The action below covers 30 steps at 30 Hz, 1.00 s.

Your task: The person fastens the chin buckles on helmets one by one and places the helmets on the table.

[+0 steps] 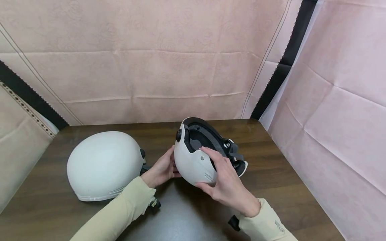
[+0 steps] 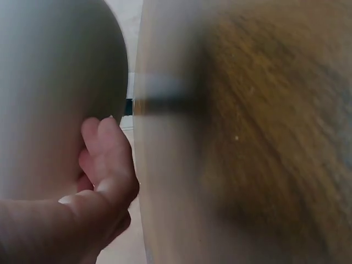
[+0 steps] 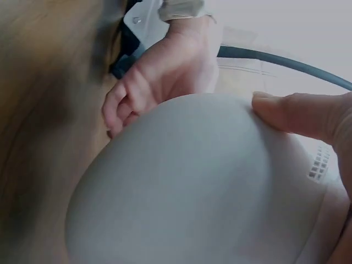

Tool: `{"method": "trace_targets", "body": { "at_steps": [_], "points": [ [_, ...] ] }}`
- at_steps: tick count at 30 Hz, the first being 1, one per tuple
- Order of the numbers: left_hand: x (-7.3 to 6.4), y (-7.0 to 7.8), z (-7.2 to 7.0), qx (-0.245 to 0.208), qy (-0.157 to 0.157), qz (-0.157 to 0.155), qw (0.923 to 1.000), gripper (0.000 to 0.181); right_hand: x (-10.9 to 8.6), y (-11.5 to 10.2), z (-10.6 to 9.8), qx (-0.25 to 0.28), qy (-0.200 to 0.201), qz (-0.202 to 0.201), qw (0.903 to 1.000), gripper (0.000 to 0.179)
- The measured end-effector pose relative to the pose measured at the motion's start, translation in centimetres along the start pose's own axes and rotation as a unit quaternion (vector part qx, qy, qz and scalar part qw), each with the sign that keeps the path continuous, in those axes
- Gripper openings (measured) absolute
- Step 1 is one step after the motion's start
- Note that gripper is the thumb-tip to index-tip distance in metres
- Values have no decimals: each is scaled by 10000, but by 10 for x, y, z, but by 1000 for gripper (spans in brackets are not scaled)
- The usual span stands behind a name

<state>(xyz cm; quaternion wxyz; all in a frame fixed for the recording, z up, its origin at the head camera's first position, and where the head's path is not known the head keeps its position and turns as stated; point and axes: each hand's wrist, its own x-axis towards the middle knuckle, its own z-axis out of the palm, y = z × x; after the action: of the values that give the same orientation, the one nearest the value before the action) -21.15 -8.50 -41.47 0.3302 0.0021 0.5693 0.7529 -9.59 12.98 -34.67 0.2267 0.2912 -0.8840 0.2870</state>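
A white helmet (image 1: 190, 162) is tilted over the table, its black padded interior (image 1: 208, 137) facing up and to the right. My right hand (image 1: 227, 180) grips its near side, fingers over the rim and thumb on the outer shell. Against the rounded crown at its left, my left hand (image 1: 161, 169) cups the shell; the left wrist view shows bent fingers (image 2: 107, 148) there. Black straps (image 1: 236, 154) gather at the helmet's far right. To the left, a second white helmet (image 1: 104, 164) sits crown up, close beside my left forearm.
Brown wood-grain table (image 1: 277, 190) lies beneath both helmets. Pale pink cloth (image 1: 156, 73) hangs behind it, with another pink sheet (image 1: 340, 110) along the right. Dark bands (image 1: 278, 70) run down at the corners. A black strap (image 1: 145, 168) pokes out from the second helmet.
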Motion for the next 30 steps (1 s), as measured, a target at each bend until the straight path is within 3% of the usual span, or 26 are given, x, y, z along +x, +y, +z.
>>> {"method": "trace_targets", "body": {
  "at_steps": [8, 15, 19, 23, 27, 30],
  "points": [
    [2, -6, 5, -845, -413, 106, 9955, 48, 4, -10, -3, 442, 615, -273, 9968, 107],
    [-3, -9, 8, -1815, -971, -96, 9785, 43, 9, -27, -12, 1376, 947, -178, 9858, 110],
    [-4, -2, 8, -1857, -1193, 133, 9752, 52, 14, -38, -21, 1427, 1203, -193, 9822, 110],
    [-5, 4, 7, -1833, -1341, 132, 9738, 65, 16, -41, -25, 1447, 1329, -64, 9805, 113],
    [-6, 5, 7, -1645, -1407, 127, 9762, 76, 11, -29, -23, 1465, 1424, 207, 9787, 120],
    [-6, 7, 9, -1593, -1216, 169, 9796, 79, 7, -15, -21, 1486, 1496, 362, 9768, 123]
  ]
}}
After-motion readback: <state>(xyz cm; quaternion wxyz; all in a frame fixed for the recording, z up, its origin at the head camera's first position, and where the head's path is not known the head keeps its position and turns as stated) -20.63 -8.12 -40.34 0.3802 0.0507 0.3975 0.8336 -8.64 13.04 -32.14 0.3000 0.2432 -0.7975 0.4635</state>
